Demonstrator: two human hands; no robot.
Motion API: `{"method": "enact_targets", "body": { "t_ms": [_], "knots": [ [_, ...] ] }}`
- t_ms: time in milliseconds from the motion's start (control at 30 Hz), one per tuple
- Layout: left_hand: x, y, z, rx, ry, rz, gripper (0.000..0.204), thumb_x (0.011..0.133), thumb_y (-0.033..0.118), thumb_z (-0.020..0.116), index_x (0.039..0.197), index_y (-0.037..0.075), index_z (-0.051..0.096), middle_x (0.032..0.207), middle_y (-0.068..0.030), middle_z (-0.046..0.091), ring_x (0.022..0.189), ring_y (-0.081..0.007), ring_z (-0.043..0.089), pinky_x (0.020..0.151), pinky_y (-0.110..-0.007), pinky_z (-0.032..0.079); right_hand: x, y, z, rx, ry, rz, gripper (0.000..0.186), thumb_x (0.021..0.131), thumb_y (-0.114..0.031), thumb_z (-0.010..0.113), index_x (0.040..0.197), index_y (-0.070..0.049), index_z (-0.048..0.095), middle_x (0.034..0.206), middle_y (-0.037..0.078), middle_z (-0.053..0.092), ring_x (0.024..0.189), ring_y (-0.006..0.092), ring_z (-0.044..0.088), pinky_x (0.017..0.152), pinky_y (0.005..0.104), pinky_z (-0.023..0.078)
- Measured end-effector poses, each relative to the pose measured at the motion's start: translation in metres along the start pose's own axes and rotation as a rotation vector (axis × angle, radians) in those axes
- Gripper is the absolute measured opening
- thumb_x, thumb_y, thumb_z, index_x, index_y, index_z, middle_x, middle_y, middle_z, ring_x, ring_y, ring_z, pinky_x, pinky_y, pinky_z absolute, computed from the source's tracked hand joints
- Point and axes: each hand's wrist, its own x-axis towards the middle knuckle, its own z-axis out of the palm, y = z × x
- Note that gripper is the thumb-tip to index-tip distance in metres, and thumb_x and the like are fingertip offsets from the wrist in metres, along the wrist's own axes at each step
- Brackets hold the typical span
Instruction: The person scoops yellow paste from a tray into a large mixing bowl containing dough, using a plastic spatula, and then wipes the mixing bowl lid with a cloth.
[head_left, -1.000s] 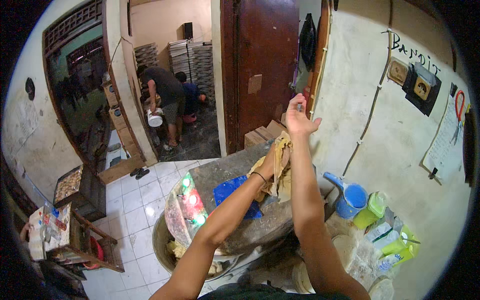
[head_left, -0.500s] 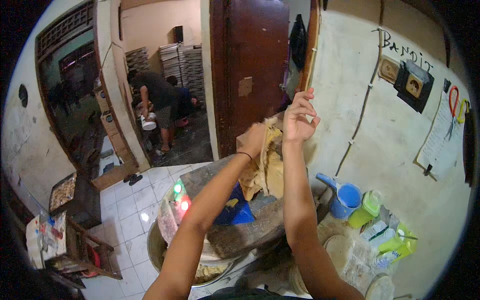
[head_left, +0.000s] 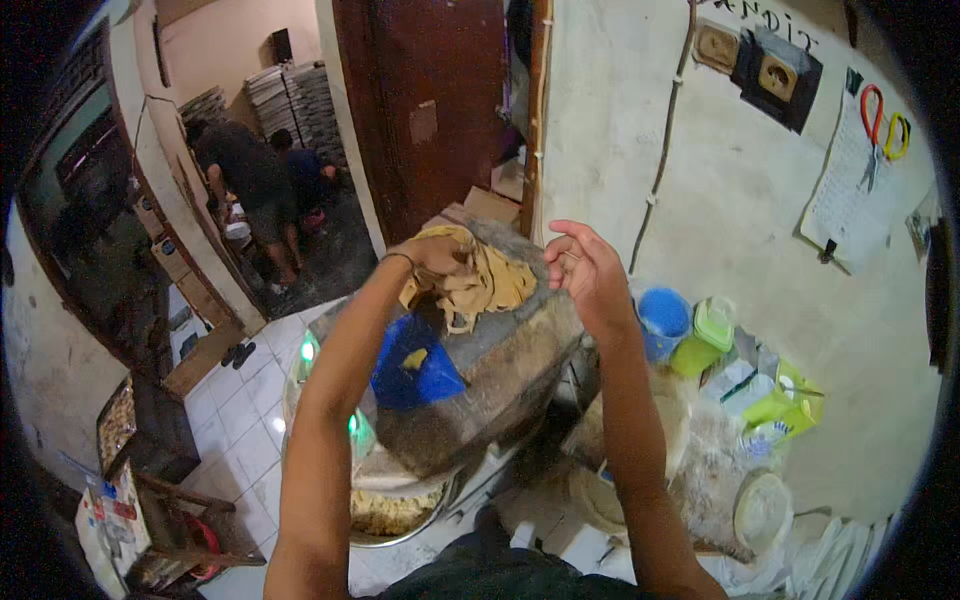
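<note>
A crumpled, folded mass of yellowish-tan dough (head_left: 495, 285) lies on a worn, floury worktop (head_left: 440, 425). My left hand (head_left: 442, 254) is at its far left part, fingers curled into the folds and partly hidden by them. To the right of the dough, my right hand (head_left: 592, 270) is raised above the worktop's edge, empty, with its fingers loosely bent and apart. In front of the dough lies a blue sheet (head_left: 415, 368) with a small yellow scrap of dough (head_left: 414, 358) on it. Below the worktop's near edge is a metal bowl (head_left: 440, 520) holding crumbly, pale yellow stuff.
Green lights (head_left: 353, 424) glow beside my left forearm. At right stand a blue dipper (head_left: 664, 318), a green lidded container (head_left: 705, 335) and several tubs. Scissors (head_left: 875, 140) hang on the wall. A bent-over person (head_left: 250, 180) and another person (head_left: 300, 165) are in the far room.
My left hand has come down with the dough, which now rests on the worktop instead of hanging up. My right hand has lowered and moved away from it. The view has tilted down and turned right.
</note>
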Motion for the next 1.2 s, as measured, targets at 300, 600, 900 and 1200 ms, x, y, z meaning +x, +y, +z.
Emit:
{"method": "enact_targets", "body": {
  "t_ms": [300,600,900,1200],
  "knots": [
    [-0.16,0.187,-0.027,0.315,0.209,0.149,0.043,0.081,0.038,0.046,0.117,0.015,0.046,0.108,-0.0154,0.052,0.097,-0.0305,0.05,0.084,-0.042,0.038,-0.239,0.009,-0.053,-0.425,0.036,0.203,0.032,0.083,-0.021,0.052,0.107,0.001,0.05,0.081,0.007,0.057,0.074,0.0132,0.053,0.069,0.0261,0.044],
    [-0.354,0.362,0.133,-0.684,-0.114,0.688,0.04,0.081,0.029,0.053,0.111,0.004,0.049,0.103,-0.0182,0.053,0.091,-0.0297,0.052,0.077,-0.038,0.041,-0.537,0.075,-0.101,-0.498,0.176,0.866,0.034,0.08,-0.023,0.055,0.107,-0.002,0.051,0.081,0.008,0.058,0.072,0.0133,0.055,0.064,0.0263,0.045],
    [-0.48,0.473,0.201,-1.521,0.053,1.251,0.023,0.081,0.032,0.053,0.087,0.009,0.052,0.098,-0.01,0.048,0.098,-0.034,0.044,0.079,-0.053,0.035,-0.804,0.117,-0.165,-0.159,0.695,1.352,0.039,0.079,-0.036,0.052,0.108,-0.01,0.046,0.091,0.009,0.057,0.075,0.0215,0.056,0.065,0.0346,0.046],
    [-0.583,0.499,0.185,-1.247,1.419,0.477,0.018,0.083,0.025,0.051,0.073,0.011,0.048,0.082,-0.0042,0.045,0.077,-0.0247,0.05,0.077,-0.052,0.033,-1.002,0.188,-0.236,-0.14,0.43,1.488,0.058,0.079,-0.039,0.052,0.128,-0.015,0.031,0.122,0.011,0.042,0.108,0.0265,0.043,0.088,0.0462,0.037]
  ]
}}
